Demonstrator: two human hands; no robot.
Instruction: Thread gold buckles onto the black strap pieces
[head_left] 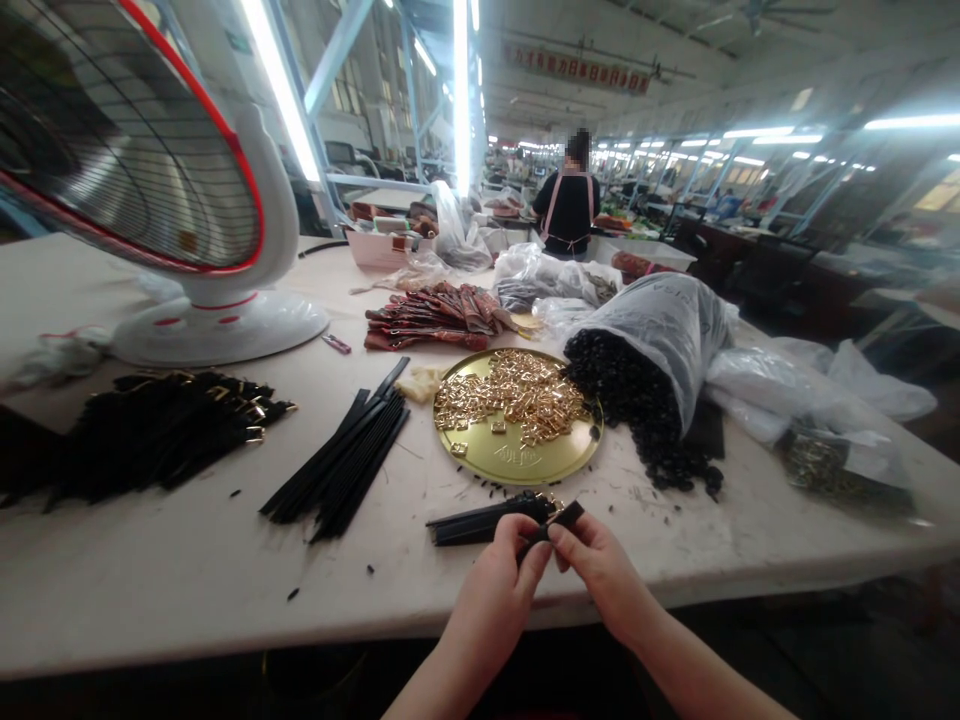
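Note:
Near the table's front edge, my left hand (511,565) and my right hand (592,560) meet with fingers pinched on one black strap (566,516). The strap's free end sticks up between my right thumb and fingers. Just behind my hands lies a small stack of black straps (480,522) with gold buckles (553,503) at its right end. Beyond it sits a round gold tray (480,466) bearing many small gold buckles (517,395). To the left, a fan of long black strips (341,460) lies on the cloth. Farther left is a heap of black straps with gold buckles (165,425).
A white fan with a red rim (225,325) stands at the back left. An open plastic bag (660,330) spills small black pieces (637,410) on the right. Reddish-brown strips (439,315) lie behind the tray. Farther back, a person in an apron (568,205) faces away.

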